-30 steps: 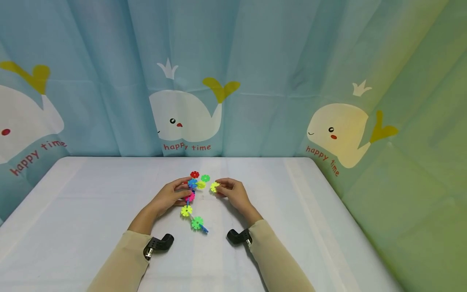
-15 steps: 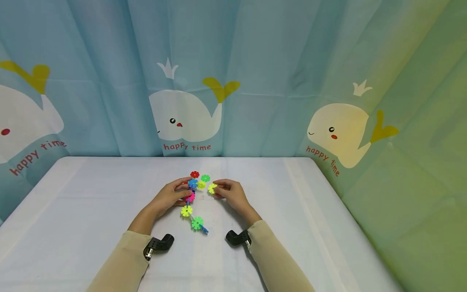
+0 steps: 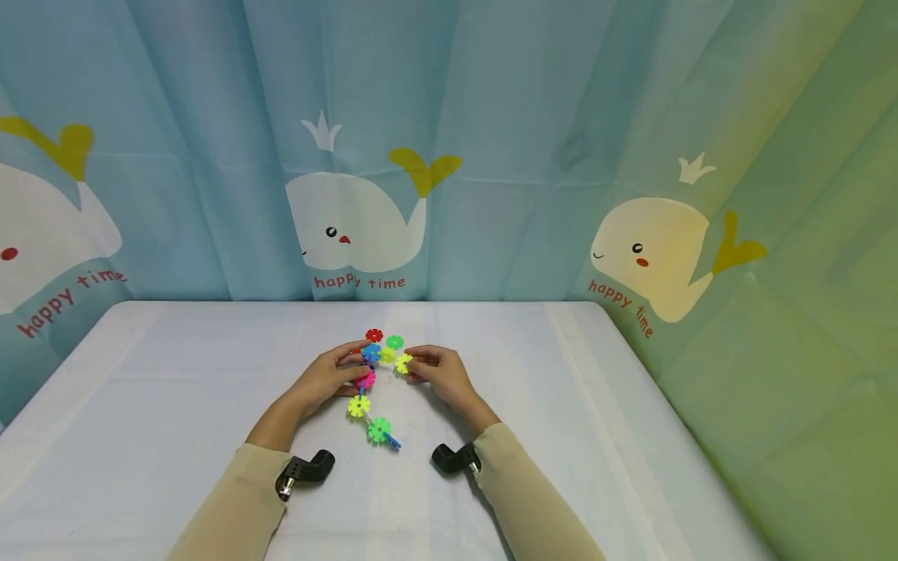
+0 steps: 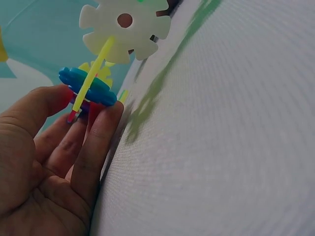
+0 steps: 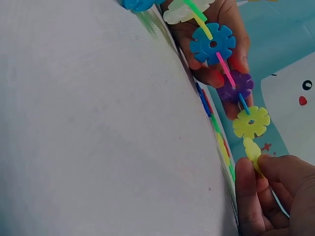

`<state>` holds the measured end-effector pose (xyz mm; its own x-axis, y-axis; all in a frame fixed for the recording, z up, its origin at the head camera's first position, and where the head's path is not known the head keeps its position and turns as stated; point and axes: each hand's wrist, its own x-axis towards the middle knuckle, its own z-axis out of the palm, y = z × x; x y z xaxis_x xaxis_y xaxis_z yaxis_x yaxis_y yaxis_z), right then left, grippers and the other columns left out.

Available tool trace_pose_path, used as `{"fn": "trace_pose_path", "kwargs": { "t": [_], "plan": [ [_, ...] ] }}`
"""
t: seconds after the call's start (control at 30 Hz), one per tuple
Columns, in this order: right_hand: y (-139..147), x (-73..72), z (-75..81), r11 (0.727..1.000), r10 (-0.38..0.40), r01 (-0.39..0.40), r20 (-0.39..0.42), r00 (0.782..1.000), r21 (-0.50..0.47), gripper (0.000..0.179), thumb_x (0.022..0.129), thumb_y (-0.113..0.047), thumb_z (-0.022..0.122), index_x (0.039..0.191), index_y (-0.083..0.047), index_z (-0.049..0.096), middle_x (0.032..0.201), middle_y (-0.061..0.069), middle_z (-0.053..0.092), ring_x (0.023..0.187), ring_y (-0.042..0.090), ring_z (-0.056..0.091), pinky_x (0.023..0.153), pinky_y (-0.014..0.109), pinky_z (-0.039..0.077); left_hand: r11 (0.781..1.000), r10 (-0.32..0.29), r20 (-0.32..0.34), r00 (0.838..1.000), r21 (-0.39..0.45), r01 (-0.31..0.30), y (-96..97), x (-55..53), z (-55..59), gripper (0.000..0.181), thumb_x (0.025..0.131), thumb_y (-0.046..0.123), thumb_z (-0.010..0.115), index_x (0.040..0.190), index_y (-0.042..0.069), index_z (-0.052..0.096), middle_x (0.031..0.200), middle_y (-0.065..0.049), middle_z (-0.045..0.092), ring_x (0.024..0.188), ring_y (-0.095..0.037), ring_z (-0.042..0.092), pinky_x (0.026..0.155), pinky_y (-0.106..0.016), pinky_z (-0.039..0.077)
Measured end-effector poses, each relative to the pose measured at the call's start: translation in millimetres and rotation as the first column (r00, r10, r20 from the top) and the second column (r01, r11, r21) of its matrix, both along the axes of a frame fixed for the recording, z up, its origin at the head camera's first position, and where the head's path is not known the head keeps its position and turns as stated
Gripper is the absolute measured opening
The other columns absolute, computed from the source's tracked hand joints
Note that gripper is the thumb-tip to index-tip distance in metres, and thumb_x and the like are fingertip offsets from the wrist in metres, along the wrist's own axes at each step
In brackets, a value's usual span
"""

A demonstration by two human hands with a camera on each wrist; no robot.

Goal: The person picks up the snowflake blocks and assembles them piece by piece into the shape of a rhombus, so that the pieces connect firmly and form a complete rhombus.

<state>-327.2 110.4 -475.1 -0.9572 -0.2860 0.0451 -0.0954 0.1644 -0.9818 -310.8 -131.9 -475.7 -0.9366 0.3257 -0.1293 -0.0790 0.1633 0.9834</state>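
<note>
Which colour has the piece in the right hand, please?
The piece in the right hand is yellow; it shows best in the right wrist view.

The right hand [image 3: 443, 374] has carried its pinched yellow flower disc [image 3: 403, 364] left and slightly nearer, closing most of the gap to the far yellow disc [image 3: 387, 355] of the linked chain [image 3: 359, 406].

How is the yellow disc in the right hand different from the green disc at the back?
The yellow disc is pinched by the right hand; the green disc rests on the table. The yellow disc is tilted up; the green disc lies flat. Both have notched, petal-like edges.
</note>
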Motion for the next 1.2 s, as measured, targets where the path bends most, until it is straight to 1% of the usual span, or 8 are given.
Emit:
{"fn": "trace_pose_path", "kwargs": {
  "t": [0.13,0.3,0.4,0.57,0.8,0.93,1.2],
  "plan": [
    [-1.1,0.7,-0.4,1.000,-0.020,0.020,-0.009,1.000,0.001,0.029,0.091,0.001,0.065,0.119,0.010,0.065,0.104,0.025,0.068,0.079,0.019,0.071,0.076,0.033,0.060,1.000,-0.003,0.001,1.000,-0.004,0.003,-0.1,-0.2,0.5,0.058,0.098,0.017,0.061,0.152,0.015,0.038,0.144,-0.021,0.046,0.106,-0.017,0.061,0.083,-0.034,0.059],
    [-2.9,2.2,0.1,0.999,-0.036,0.036,-0.031,0.999,0.005,0.027,0.092,-0.001,0.065,0.118,0.007,0.067,0.101,0.020,0.069,0.075,0.013,0.070,0.072,0.028,0.060,1.000,-0.010,0.002,1.000,-0.007,0.010,0.1,-1.5,0.6,0.057,0.099,0.017,0.061,0.152,0.016,0.039,0.144,-0.020,0.046,0.105,-0.017,0.061,0.083,-0.035,0.059],
    [-3.3,2.6,0.9,0.999,-0.034,0.034,-0.036,0.999,-0.004,0.027,0.092,0.000,0.064,0.117,0.007,0.067,0.100,0.019,0.070,0.073,0.010,0.069,0.071,0.026,0.060,1.000,-0.011,0.002,1.000,-0.006,0.011,-0.2,-1.8,0.5,0.057,0.099,0.017,0.060,0.152,0.017,0.039,0.144,-0.020,0.047,0.103,-0.016,0.061,0.083,-0.034,0.059],
    [-3.4,2.1,1.2,0.999,-0.041,0.041,-0.040,0.998,0.002,0.026,0.092,-0.001,0.064,0.117,0.007,0.067,0.099,0.018,0.070,0.072,0.007,0.068,0.070,0.025,0.059,1.000,-0.027,-0.014,1.000,-0.003,0.027,-1.8,-1.6,0.6,0.058,0.099,0.018,0.060,0.153,0.014,0.036,0.146,-0.023,0.045,0.103,-0.015,0.060,0.084,-0.034,0.058],
    [-3.1,0.8,-0.7,0.997,-0.061,0.062,-0.042,0.997,0.035,0.026,0.092,-0.003,0.065,0.117,0.003,0.069,0.097,0.015,0.071,0.071,0.007,0.067,0.069,0.024,0.058,1.000,-0.027,-0.015,1.000,0.002,0.027,-2.6,-1.2,0.9,0.058,0.100,0.017,0.058,0.153,0.013,0.035,0.147,-0.023,0.044,0.102,-0.015,0.060,0.085,-0.034,0.058],
    [-2.9,1.0,-1.3,0.997,-0.064,0.065,-0.038,0.997,0.037,0.025,0.093,-0.005,0.065,0.117,0.003,0.069,0.096,0.013,0.072,0.071,0.007,0.067,0.069,0.024,0.058,1.000,-0.024,-0.013,1.000,0.002,0.024,-2.4,-1.1,0.5,0.058,0.100,0.017,0.059,0.153,0.014,0.035,0.146,-0.023,0.044,0.102,-0.015,0.060,0.084,-0.034,0.058],
    [-1.7,0.9,-2.4,0.998,-0.049,0.050,-0.021,0.999,0.034,0.029,0.094,-0.007,0.065,0.120,0.005,0.067,0.100,0.020,0.072,0.073,0.012,0.069,0.067,0.026,0.057,1.000,-0.024,-0.017,1.000,-0.006,0.024,-2.1,-0.9,-0.9,0.058,0.100,0.018,0.059,0.153,0.014,0.036,0.146,-0.023,0.044,0.104,-0.016,0.060,0.084,-0.034,0.059]
  ]
}}
